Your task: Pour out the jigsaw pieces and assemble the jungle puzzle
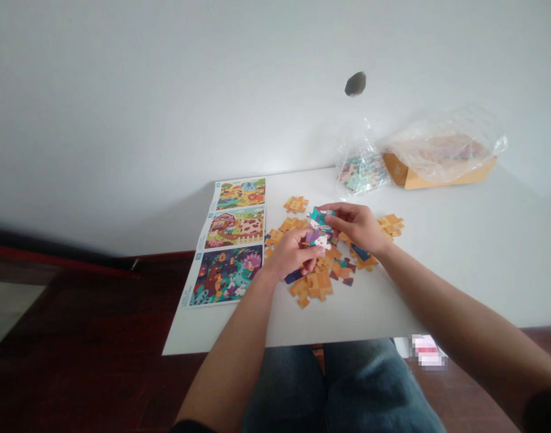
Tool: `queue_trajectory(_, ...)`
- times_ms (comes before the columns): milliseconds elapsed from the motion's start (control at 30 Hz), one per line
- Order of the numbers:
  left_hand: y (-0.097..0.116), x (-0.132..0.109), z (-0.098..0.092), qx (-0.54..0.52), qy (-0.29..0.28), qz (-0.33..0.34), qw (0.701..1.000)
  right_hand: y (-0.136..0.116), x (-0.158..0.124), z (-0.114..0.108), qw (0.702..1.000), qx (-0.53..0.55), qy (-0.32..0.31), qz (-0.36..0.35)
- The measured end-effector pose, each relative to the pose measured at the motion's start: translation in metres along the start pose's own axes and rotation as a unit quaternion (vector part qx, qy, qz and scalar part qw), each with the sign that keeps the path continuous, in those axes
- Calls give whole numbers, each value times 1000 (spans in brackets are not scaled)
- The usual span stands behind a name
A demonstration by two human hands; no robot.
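Head view. The landmark is the picture sheet (234,245), which lies on the white surface (464,258) and carries three printed scenes: animals on yellow-green ground, a farm with a red barn, and a dark blue night scene.

To the right of the picture sheet, the left hand (297,252) grips a purple-and-white puzzle piece (318,239) between thumb and fingers, printed side visible. Farther right of the sheet, the right hand (354,225) pinches a teal puzzle piece (319,218) with white areas. The two pieces are held close together above the surface; whether their edges touch cannot be determined.

Below both hands, immediately right of the picture sheet, is a loose pile of puzzle pieces (319,284). Most show plain orange backs with knobbed edges; a few show dark blue, teal or maroon faces.

Well right of the sheet, toward the wall, are a clear bag (363,175) containing multicoloured pieces and, beside it, an orange box (450,178) partly covered by clear plastic (446,147).
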State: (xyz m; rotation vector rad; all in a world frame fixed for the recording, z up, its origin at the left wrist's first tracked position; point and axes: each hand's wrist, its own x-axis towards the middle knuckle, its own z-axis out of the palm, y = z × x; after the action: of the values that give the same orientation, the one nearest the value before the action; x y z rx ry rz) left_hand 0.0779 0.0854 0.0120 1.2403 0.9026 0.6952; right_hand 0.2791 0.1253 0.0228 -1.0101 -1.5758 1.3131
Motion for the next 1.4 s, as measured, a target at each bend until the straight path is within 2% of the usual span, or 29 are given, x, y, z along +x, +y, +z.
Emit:
queue_trajectory(300,-1,0,0,-6,9,-9,1000,-2,-1,2,1000,6,-10,-1)
queue_trajectory(500,-5,3,-6,-83,40,26,995,-4,1,3,998,53,17,10)
queue_trajectory(667,-3,6,-8,-140,97,63,983,-3,2,4,989,131,28,58)
queue_trajectory(833,1,9,-5,-171,163,102,966,-2,-1,6,986,141,6,91)
queue_trajectory(1100,2,10,-3,-179,179,106,962,1,-3,11,982,151,-4,111)
queue_trajectory(1400,0,8,-8,-161,171,93,968,7,-3,9,984,142,-36,105)
